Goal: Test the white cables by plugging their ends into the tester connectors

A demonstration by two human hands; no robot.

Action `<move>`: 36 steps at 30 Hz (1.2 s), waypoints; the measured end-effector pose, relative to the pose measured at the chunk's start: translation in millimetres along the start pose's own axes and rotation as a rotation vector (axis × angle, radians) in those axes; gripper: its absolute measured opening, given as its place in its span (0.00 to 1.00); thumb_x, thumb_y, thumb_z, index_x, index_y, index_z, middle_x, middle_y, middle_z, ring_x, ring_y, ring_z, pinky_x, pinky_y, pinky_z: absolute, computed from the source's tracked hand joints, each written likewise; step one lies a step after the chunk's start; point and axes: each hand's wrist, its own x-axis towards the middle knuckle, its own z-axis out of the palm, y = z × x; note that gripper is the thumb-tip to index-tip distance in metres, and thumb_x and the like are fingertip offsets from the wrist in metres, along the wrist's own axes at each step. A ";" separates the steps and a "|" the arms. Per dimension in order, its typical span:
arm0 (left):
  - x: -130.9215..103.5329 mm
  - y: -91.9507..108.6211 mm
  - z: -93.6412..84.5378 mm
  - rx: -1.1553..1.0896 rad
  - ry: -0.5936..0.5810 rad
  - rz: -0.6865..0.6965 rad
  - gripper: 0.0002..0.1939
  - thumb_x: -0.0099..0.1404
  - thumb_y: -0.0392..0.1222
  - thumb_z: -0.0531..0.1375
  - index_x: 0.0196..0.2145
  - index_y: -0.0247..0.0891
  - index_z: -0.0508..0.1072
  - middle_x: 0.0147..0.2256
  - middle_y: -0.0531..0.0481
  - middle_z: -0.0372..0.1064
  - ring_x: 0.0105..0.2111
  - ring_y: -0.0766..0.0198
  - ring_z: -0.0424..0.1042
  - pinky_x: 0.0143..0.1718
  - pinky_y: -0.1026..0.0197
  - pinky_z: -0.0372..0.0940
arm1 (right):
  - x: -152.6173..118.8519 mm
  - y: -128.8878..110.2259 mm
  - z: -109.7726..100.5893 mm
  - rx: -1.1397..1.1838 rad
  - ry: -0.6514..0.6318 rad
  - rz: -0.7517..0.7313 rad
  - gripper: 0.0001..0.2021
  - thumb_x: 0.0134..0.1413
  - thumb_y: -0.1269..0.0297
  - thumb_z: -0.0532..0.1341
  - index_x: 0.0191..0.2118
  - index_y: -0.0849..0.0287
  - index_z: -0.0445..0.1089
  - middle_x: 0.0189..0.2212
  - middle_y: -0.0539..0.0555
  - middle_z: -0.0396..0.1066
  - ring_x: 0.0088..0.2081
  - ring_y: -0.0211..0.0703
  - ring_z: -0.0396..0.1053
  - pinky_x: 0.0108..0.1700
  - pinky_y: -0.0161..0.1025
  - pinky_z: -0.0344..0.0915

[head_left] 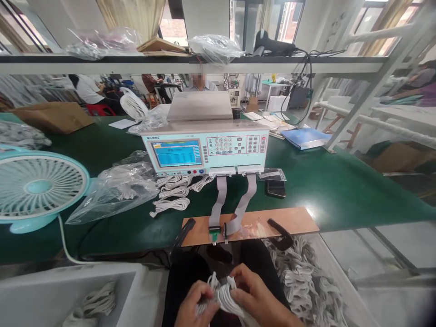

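Low in the view, above the person's lap, my left hand (198,304) and my right hand (254,295) both grip a coiled bundle of white cable (227,297). The fingers of each hand are closed round the bundle, and white ends stick up between them. Beyond the hands, a wooden board (265,222) lies at the table's front edge. Two grey ribbon cables (220,197) run from the tester (204,150) with a lit blue screen down to a small green circuit board (214,237) and a connector (225,231) on the wooden board.
Coiled white cables (173,204) lie before the tester, beside a plastic bag (119,190). A fan (41,186) stands left. White bins (131,290) hold cables at lower left and right. A blue folder (304,136) and a phone (275,188) lie right. People sit beyond.
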 end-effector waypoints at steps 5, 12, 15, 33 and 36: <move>24.1 26.3 -20.1 0.053 -0.212 -0.022 0.07 0.53 0.44 0.59 0.29 0.40 0.73 0.28 0.51 0.67 0.31 0.61 0.65 0.35 0.63 0.59 | 8.0 1.7 5.8 -0.113 -0.136 -0.012 0.05 0.51 0.65 0.59 0.29 0.60 0.64 0.22 0.45 0.59 0.24 0.35 0.54 0.26 0.30 0.52; 43.5 21.0 3.3 -0.019 -0.084 -0.154 0.10 0.54 0.41 0.57 0.19 0.36 0.65 0.20 0.55 0.59 0.24 0.66 0.60 0.28 0.66 0.56 | 31.0 10.8 1.2 -0.319 0.215 -0.167 0.10 0.57 0.62 0.54 0.27 0.59 0.62 0.24 0.48 0.60 0.27 0.38 0.57 0.30 0.32 0.54; 49.8 15.4 12.0 -0.104 0.017 -0.134 0.09 0.54 0.39 0.58 0.19 0.37 0.62 0.20 0.57 0.57 0.24 0.68 0.58 0.28 0.67 0.56 | 44.3 14.3 2.4 -0.208 0.303 -0.136 0.12 0.56 0.59 0.55 0.26 0.60 0.62 0.22 0.48 0.59 0.27 0.39 0.57 0.29 0.32 0.54; 54.7 6.7 -0.2 -0.791 -0.213 -0.444 0.14 0.48 0.42 0.66 0.34 0.34 0.74 0.24 0.50 0.71 0.19 0.70 0.65 0.24 0.67 0.60 | 67.2 9.4 5.8 0.144 0.374 -0.001 0.13 0.46 0.57 0.63 0.22 0.64 0.68 0.16 0.47 0.61 0.21 0.35 0.55 0.23 0.31 0.52; 60.4 6.5 3.5 -0.649 -0.156 -0.381 0.15 0.50 0.49 0.64 0.29 0.32 0.74 0.22 0.51 0.69 0.23 0.67 0.65 0.27 0.66 0.60 | 68.3 6.5 6.3 0.211 0.365 0.049 0.15 0.43 0.56 0.65 0.20 0.64 0.68 0.15 0.48 0.62 0.19 0.34 0.54 0.22 0.31 0.52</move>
